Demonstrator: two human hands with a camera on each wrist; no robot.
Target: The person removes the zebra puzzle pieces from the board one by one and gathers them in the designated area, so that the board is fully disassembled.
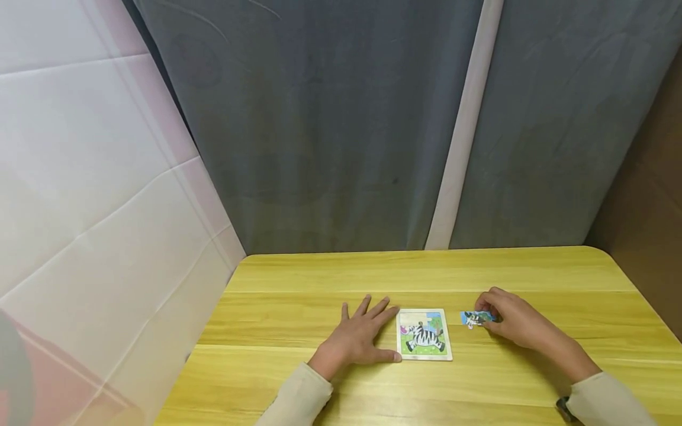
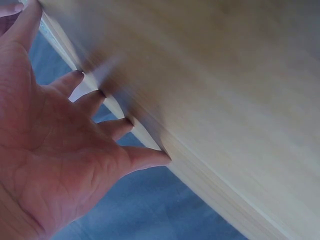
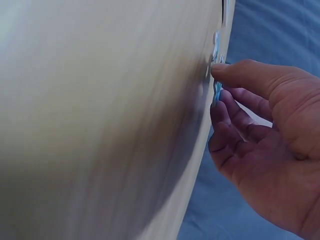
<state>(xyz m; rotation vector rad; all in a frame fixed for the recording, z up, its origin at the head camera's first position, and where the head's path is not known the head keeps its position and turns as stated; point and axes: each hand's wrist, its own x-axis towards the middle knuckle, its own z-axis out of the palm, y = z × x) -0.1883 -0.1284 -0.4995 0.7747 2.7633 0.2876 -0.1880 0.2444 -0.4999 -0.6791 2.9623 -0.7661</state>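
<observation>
A small square jigsaw puzzle tray (image 1: 426, 357) with a pale rim lies on the table, showing a running zebra (image 1: 425, 337) on green. Bare board shows in its upper left part. My left hand (image 1: 359, 336) rests on the table with fingers spread, thumb and index fingertip at the tray's left edge; the left wrist view shows its fingertips (image 2: 80, 74) down on the wood. To the right of the tray, my right hand (image 1: 515, 319) pinches a blue strip of jigsaw puzzle (image 1: 472, 318) with a zebra's head, seen edge-on between thumb and fingers in the right wrist view.
The yellow wood-grain table (image 1: 319, 272) reaches back to a grey curtain (image 1: 330, 148) with a pale vertical strip (image 1: 463, 130). A white cloth wall (image 1: 106, 177) stands on the left, and a brown panel (image 1: 644, 177) on the right.
</observation>
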